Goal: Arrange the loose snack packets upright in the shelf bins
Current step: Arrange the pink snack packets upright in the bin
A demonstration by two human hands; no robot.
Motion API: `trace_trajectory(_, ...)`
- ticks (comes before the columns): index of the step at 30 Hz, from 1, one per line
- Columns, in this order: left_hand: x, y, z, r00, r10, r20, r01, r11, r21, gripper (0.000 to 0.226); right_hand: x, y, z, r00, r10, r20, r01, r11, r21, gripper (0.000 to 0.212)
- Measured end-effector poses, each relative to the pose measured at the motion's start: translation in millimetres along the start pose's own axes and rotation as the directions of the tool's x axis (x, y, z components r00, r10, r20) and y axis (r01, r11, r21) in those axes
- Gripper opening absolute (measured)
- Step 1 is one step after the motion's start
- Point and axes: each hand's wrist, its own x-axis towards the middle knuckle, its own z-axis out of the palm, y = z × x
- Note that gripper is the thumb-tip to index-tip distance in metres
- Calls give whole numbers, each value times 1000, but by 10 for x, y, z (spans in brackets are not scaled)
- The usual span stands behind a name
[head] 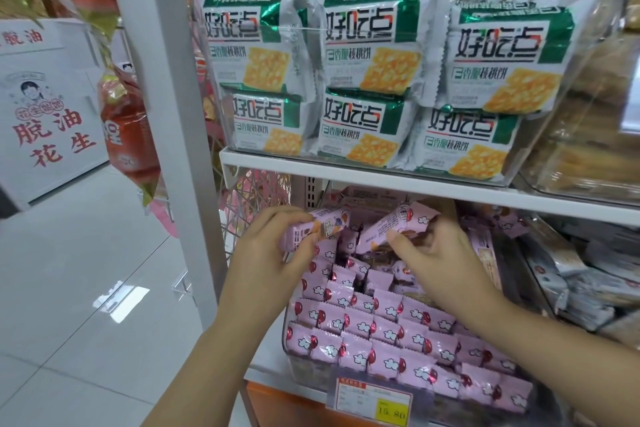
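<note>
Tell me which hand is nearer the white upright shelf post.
Left. The left hand, holding a pink snack packet, is just right of the white post; the right hand, holding a second pink packet, is farther right.

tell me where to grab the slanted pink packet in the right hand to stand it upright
Likely best: pinch the slanted pink packet across its narrow width near mid-length, coming from above and in front: it lies tilted atop the pile, long edges exposed, as the right hand grips it.

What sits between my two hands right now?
Only pink packets in the clear bin, head view; left hand and right hand each grip one.
</note>
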Motion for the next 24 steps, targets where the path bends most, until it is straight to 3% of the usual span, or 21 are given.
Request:
trace_trajectory(4,2,23,4,1000,1,1,-1,1000,-8,16,41,25,-22,993,-102,58,112,968,-226,28)
trace_trajectory(6,0,25,11,1000,1,8,-1,1000,-6,17,97,17,-24,990,-89,109,118,948,-295,26)
trace_trajectory(10,-12,8,12,1000,-9,27,9,1000,-7,18,212,-44,50,974,-68,216,159,886,-437,53)
trace_trajectory(13,-17,-4,9,999,-18,33,19,1000,-7,18,309,-138,48,964,-8,267,150,844,-515,36)
trace_trajectory(15,-15,-14,-7,1000,-18,24,18,1000,-2,17,329,-178,4,967,25,255,132,802,-582,38)
trace_trajectory(21,-7,-31,-45,1000,-6,9,6,1000,3,18,303,-122,32,919,-10,393,260,765,-589,33)
trace_trajectory(24,-12,-24,-33,1000,0,7,0,1000,-5,17,370,-86,141,903,25,430,230,816,-531,34)
